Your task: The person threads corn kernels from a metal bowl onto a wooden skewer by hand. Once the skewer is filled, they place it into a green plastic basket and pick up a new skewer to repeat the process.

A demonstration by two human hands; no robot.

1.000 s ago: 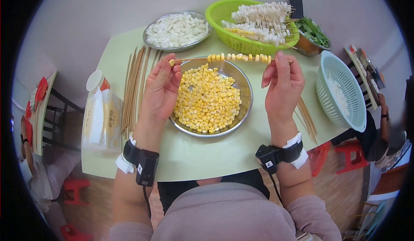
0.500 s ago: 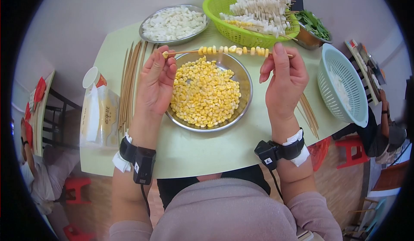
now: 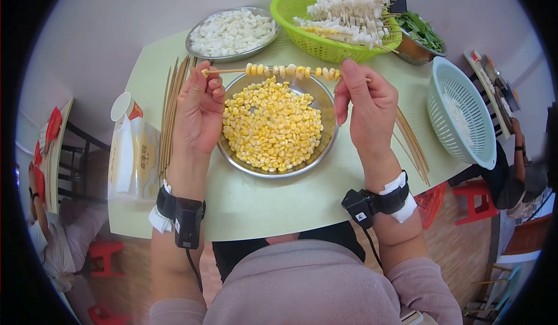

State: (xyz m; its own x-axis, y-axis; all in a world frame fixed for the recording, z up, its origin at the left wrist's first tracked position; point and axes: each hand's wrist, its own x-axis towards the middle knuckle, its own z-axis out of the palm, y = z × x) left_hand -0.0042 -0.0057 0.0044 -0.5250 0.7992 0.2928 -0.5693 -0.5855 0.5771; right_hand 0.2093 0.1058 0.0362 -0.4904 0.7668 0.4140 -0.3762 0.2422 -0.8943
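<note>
A wooden skewer (image 3: 229, 70) runs level between my hands, threaded with a row of yellow and whitish corn kernels along its middle and right part. My right hand (image 3: 372, 107) is closed around the skewer's right end, thumb against the last kernels. At the other end, my left hand (image 3: 197, 113) pinches a single corn kernel (image 3: 205, 72) at the skewer's tip; whether the tip has pierced it I cannot tell. Below both hands sits a metal bowl (image 3: 333, 128) holding loose corn kernels (image 3: 270, 133).
Bare skewers (image 3: 170, 115) lie left of the bowl, others (image 3: 414, 150) right. Behind stand a plate of white pieces (image 3: 232, 32), a green basket (image 3: 290, 31) of filled skewers and a bowl of leaves (image 3: 421, 32). A blue basket (image 3: 465, 115), paper cup (image 3: 123, 107) and tissue pack (image 3: 136, 159) flank them.
Both hands have moved to the left together with the skewer, which stays level. My grip on either end looks the same.
</note>
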